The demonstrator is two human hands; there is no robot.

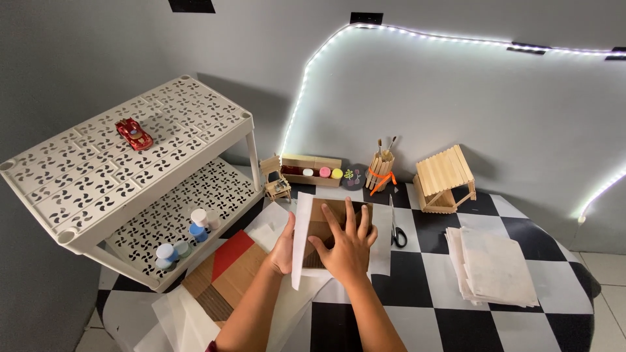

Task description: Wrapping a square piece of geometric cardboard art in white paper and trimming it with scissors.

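I have my right hand (345, 244) laid flat with fingers spread on a brown cardboard piece (323, 225), pressing it down rather than closing around it. My left hand (285, 248) grips the left edge of the same piece, thumb curled over a white paper sheet (301, 234) that folds up along that side. The cardboard sits at the centre of the checkered table (456, 306), on more white paper. At three o'clock from it, just beside, lie black-handled scissors (396, 229); farther out at four o'clock rests a stack of white sheets (492, 267). At eight o'clock lies flat cardboard with a red patch (231, 261). At one o'clock stands a small stick house (445, 179), at twelve a stick brush holder (380, 171), and at nine to ten o'clock a white shelf rack (98, 176) carrying a red toy car (134, 133)
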